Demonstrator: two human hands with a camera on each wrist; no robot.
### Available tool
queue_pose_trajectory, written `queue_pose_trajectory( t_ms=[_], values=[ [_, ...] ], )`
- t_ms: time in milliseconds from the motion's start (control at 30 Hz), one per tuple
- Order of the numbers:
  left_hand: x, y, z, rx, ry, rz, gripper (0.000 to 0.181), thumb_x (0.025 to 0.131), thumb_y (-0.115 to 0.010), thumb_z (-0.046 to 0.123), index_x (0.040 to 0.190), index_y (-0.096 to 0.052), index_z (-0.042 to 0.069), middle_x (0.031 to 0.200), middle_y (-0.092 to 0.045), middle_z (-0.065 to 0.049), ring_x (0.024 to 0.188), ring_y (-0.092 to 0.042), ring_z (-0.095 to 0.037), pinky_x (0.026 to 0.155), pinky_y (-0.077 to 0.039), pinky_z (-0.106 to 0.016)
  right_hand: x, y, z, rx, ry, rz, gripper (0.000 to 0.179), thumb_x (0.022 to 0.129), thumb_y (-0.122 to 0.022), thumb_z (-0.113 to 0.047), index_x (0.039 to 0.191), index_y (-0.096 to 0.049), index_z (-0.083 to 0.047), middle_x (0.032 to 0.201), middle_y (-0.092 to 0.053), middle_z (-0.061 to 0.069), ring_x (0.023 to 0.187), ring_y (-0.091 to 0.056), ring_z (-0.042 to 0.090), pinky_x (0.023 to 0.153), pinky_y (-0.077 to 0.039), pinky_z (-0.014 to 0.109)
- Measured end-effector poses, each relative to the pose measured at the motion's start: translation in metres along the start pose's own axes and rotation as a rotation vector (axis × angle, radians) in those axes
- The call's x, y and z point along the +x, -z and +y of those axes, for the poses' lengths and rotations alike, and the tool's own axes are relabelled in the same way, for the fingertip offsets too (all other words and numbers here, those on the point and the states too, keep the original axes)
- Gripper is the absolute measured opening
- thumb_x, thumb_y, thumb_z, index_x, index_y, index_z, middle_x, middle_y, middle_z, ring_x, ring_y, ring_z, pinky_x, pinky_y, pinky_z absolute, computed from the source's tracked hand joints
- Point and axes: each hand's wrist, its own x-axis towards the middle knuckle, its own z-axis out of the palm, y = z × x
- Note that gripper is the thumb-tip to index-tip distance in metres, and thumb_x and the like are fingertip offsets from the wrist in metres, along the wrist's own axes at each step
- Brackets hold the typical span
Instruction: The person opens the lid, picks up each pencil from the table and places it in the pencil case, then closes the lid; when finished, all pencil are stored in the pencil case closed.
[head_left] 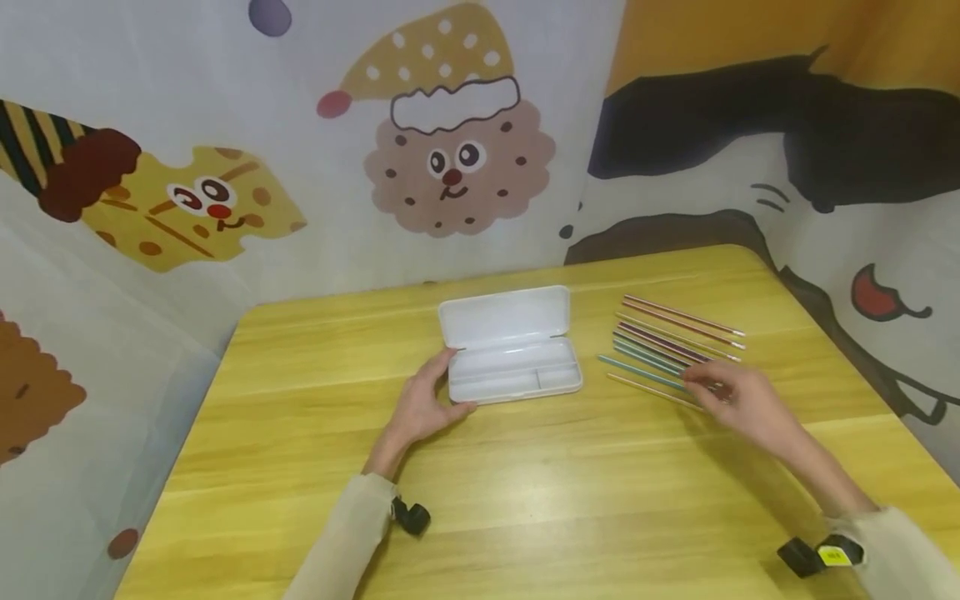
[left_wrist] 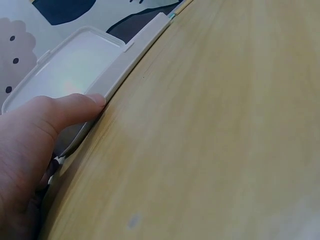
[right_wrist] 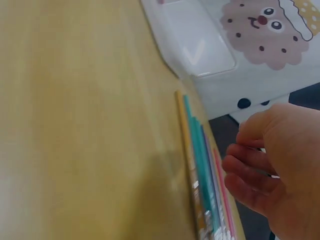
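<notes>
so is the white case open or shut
Open: the white case has its lid raised on the far side, and the head view shows the compartments inside.

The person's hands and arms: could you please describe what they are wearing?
The left hand and right hand are gloveless. The sleeves are long and pale beige; near each hand is a small black device, the right one bearing a yellow label.

The left hand (head_left: 420, 404) stretches its thumb (head_left: 459, 411) wide while the right hand (head_left: 741, 398) hovers, fingers (right_wrist: 249, 170) loosely curled.
</notes>
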Motion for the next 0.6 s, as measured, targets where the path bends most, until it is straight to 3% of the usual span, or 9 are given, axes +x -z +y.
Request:
queue_pose_trajectory(
  t_ms=[100,200,300,400,500,600],
  values=[
    [-0.002,0.002,-0.001,-0.004,0.002,0.011,0.089,0.075,-0.090,0.028,0.150,-0.044,0.012,0.153,-0.043,-0.010,0.138,-0.042,-0.029,0.112,-0.036,-0.043,-0.011,-0.003,0.003,-0.080,0.094,0.049,0.035,0.066,-0.081,0.014,0.097,-0.073,-0.001,0.089,-0.070,0.007,0.072,-0.064,0.014,0.060,-0.050,0.013],
    [-0.006,0.003,-0.001,0.001,0.026,0.015,0.090,0.074,-0.090,0.028,0.150,-0.045,0.013,0.153,-0.043,-0.009,0.138,-0.041,-0.029,0.112,-0.035,-0.045,-0.019,-0.006,0.005,-0.140,0.143,0.065,0.037,0.062,-0.082,0.012,0.095,-0.073,-0.001,0.089,-0.068,0.006,0.074,-0.064,0.020,0.063,-0.051,0.017],
    [-0.008,0.003,-0.001,0.017,0.053,0.003,0.090,0.074,-0.090,0.032,0.151,-0.045,0.016,0.154,-0.042,-0.007,0.138,-0.040,-0.027,0.112,-0.035,-0.044,-0.028,-0.009,0.008,-0.191,0.157,0.073,0.026,0.070,-0.079,0.004,0.095,-0.073,-0.002,0.091,-0.066,0.006,0.076,-0.060,0.021,0.063,-0.051,0.025],
    [-0.007,0.001,0.001,0.031,0.062,-0.010,0.090,0.075,-0.089,0.034,0.151,-0.044,0.018,0.154,-0.042,-0.005,0.138,-0.041,-0.025,0.112,-0.035,-0.043,-0.034,-0.010,0.010,-0.239,0.160,0.092,0.016,0.086,-0.071,-0.015,0.094,-0.073,-0.002,0.090,-0.065,0.004,0.076,-0.056,0.020,0.059,-0.049,0.033],
    [-0.006,-0.001,0.003,0.026,0.050,-0.003,0.088,0.075,-0.089,0.033,0.150,-0.045,0.017,0.153,-0.043,-0.006,0.137,-0.042,-0.026,0.111,-0.036,-0.043,-0.037,-0.011,0.013,-0.262,0.160,0.106,0.035,0.098,-0.057,-0.033,0.092,-0.073,-0.003,0.088,-0.064,0.003,0.076,-0.055,0.020,0.058,-0.049,0.037],
    [-0.005,-0.002,0.006,0.013,0.043,-0.003,0.088,0.075,-0.090,0.031,0.149,-0.046,0.015,0.152,-0.044,-0.007,0.136,-0.043,-0.027,0.110,-0.038,-0.044,-0.038,-0.012,0.013,-0.280,0.160,0.105,0.033,0.097,-0.058,-0.031,0.091,-0.074,-0.003,0.088,-0.064,0.003,0.075,-0.056,0.020,0.057,-0.052,0.038]
  ],
)
